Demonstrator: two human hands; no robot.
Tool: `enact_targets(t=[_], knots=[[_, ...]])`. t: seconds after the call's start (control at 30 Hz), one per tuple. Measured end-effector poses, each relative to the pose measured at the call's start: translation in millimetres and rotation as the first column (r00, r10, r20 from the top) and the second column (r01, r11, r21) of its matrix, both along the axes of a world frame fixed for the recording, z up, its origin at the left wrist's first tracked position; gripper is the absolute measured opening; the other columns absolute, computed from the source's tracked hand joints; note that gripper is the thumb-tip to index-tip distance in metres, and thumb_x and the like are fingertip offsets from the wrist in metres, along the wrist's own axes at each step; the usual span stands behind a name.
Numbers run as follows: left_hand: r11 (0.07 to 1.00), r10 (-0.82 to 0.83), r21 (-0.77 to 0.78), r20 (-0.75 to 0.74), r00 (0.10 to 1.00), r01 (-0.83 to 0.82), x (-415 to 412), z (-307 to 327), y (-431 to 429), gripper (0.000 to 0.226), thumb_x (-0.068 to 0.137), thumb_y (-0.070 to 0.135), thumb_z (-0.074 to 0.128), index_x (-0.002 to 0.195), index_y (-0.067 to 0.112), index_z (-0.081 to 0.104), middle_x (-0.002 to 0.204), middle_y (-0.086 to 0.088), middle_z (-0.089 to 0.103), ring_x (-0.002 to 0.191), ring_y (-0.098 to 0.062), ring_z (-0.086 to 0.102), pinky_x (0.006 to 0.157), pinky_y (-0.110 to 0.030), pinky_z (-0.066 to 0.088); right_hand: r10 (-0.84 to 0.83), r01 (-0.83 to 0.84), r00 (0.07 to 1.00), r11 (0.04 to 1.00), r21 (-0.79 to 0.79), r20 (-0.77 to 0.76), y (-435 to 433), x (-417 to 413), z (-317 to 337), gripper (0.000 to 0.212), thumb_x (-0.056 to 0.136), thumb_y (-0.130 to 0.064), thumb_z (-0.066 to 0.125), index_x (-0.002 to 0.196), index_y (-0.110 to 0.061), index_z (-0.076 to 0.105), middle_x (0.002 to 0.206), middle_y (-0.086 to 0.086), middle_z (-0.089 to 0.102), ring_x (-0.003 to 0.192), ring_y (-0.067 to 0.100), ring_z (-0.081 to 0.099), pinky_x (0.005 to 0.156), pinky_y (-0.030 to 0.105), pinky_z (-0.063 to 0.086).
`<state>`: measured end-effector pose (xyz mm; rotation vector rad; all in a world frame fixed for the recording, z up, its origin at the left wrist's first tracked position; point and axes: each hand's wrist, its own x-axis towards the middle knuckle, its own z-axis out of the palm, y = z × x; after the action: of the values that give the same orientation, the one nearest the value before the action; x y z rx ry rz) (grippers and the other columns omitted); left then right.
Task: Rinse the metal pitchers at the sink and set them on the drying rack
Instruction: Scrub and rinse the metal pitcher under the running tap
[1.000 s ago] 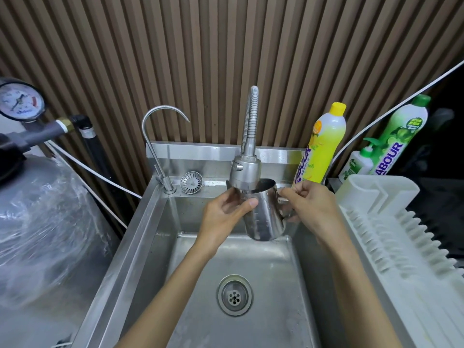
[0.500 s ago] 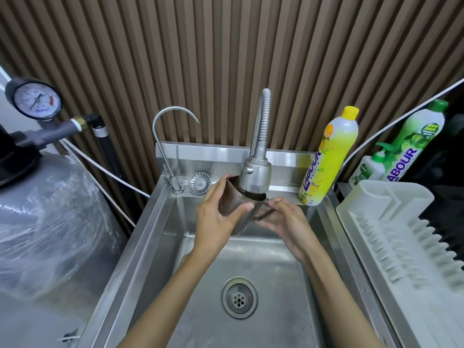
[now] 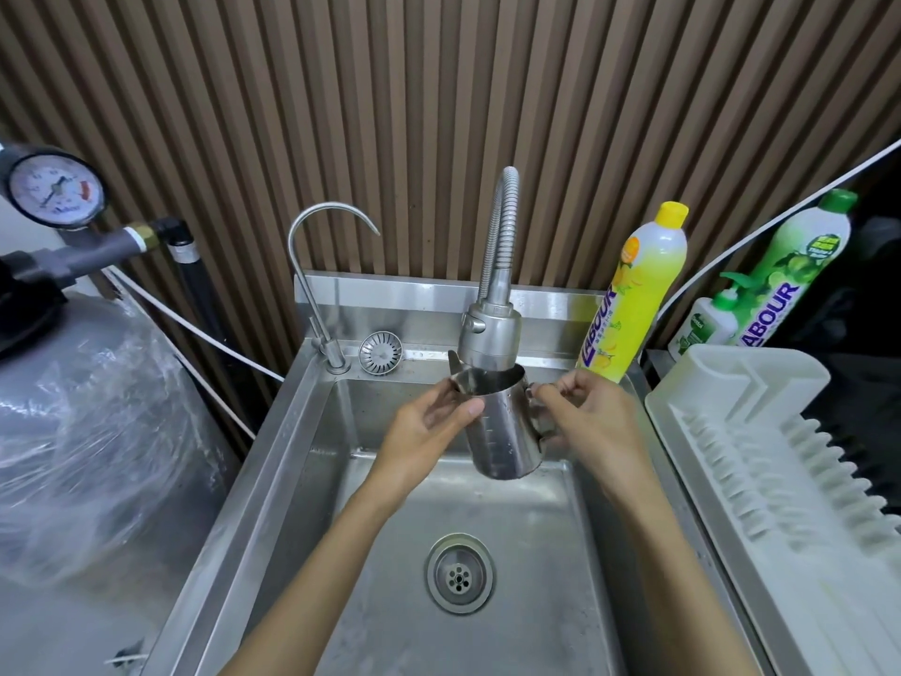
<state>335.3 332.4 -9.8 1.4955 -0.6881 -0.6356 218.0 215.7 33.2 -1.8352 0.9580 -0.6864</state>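
pitcher (image 3: 504, 426) over sink (image 3: 273, 461) | rack (image 3: 760, 431) right of sink

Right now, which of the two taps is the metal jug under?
The thick tap with the ribbed bendy neck; its wide head sits right over the jug. The thin hooked tap stands apart, to the left.

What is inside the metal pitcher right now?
The faucet's spray head sits at the mouth of the pitcher, shiny inner wall showing beside it. The bottom and any water are hidden.
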Motion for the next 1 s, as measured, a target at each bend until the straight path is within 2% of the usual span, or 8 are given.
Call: enact_targets(t=[0.1,0.17,0.3,0.47,0.6,0.7,0.8,1.0], knots=[[0.995,-0.03,-0.099,-0.066,0.997,0.023,-2,-8,-4,0.044,0.084,0.009,0.061,0.122,0.027,0.049,0.112,0.022,0.061,0.105,0.014,0.056,0.09,-0.006,0.043,0.032,-0.035,0.999,0.992,-0.118,-0.02,0,-1,9,0.02,0.083,-0.017,0.065,0.068,-0.012,0.054,0.082,0.004,0.069,0.073,0.01,0.063,0.065,0.012,0.045],[0.985,-0.005,-0.17,-0.096,0.995,-0.011,-5,-8,-9,0.053,0.082,0.002,0.062,0.123,0.029,0.043,0.114,0.023,0.058,0.105,0.015,0.055,0.088,-0.006,0.044,0.089,-0.089,0.989,0.996,-0.005,0.116,-5,2,7,0.021,0.085,-0.009,0.062,0.068,-0.012,0.05,0.095,0.001,0.07,0.076,-0.001,0.062,0.062,0.004,0.043],[0.965,0.063,-0.253,-0.055,0.996,-0.075,-2,-1,-13,0.06,0.079,-0.004,0.064,0.12,0.032,0.042,0.113,0.027,0.056,0.107,0.016,0.053,0.096,-0.009,0.041,0.197,-0.299,0.915,0.918,0.262,0.353,-19,11,-1,0.028,0.089,0.003,0.051,0.065,-0.011,0.044,0.111,0.004,0.065,0.093,0.01,0.063,0.081,0.027,0.051],[0.981,0.069,-0.189,0.121,0.99,-0.045,13,5,-4,0.059,0.07,0.037,0.071,0.122,0.046,0.044,0.125,0.028,0.055,0.124,0.006,0.046,0.103,-0.016,0.036,0.185,-0.482,0.826,0.721,0.498,0.532,-13,18,-22,0.027,0.091,0.004,0.042,0.068,-0.008,0.042,0.111,0.005,0.065,0.102,0.021,0.062,0.077,0.037,0.057],[0.991,0.093,-0.103,0.137,0.986,-0.08,23,2,3,0.064,0.067,0.048,0.072,0.124,0.045,0.043,0.135,0.017,0.049,0.125,0.005,0.044,0.105,-0.018,0.033,0.19,-0.452,0.859,0.717,0.531,0.475,0,19,-30,0.022,0.092,-0.001,0.046,0.071,-0.007,0.048,0.119,0.012,0.061,0.114,0.027,0.058,0.081,0.05,0.056],[0.99,0.126,-0.073,0.101,0.987,-0.118,21,3,5,0.052,0.079,0.024,0.071,0.122,0.036,0.044,0.11,0.025,0.054,0.101,0.016,0.049,0.084,0.001,0.039,0.168,-0.342,0.921,0.781,0.522,0.352,1,18,-25,0.021,0.093,-0.007,0.049,0.072,-0.009,0.052,0.118,0.012,0.065,0.113,0.027,0.06,0.084,0.056,0.053],[0.995,0.091,-0.028,0.016,0.996,-0.091,15,-1,2,0.047,0.083,0.013,0.065,0.125,0.023,0.046,0.107,0.015,0.057,0.098,0.005,0.054,0.076,0.002,0.042,0.111,-0.192,0.973,0.874,0.447,0.2,-5,17,-21,0.022,0.088,-0.013,0.059,0.067,-0.011,0.055,0.106,0.018,0.069,0.105,0.029,0.065,0.08,0.057,0.054],[0.994,-0.1,0.025,-0.262,0.96,0.11,25,-21,-2,0.031,0.08,0.002,0.065,0.109,0.014,0.06,0.115,-0.004,0.063,0.104,-0.01,0.06,0.104,-0.028,0.039,0.032,-0.038,0.996,0.996,-0.076,-0.083,-3,22,-17,0.021,0.083,-0.016,0.066,0.064,-0.018,0.057,0.092,0.005,0.07,0.09,0.024,0.064,0.078,0.029,0.045]])
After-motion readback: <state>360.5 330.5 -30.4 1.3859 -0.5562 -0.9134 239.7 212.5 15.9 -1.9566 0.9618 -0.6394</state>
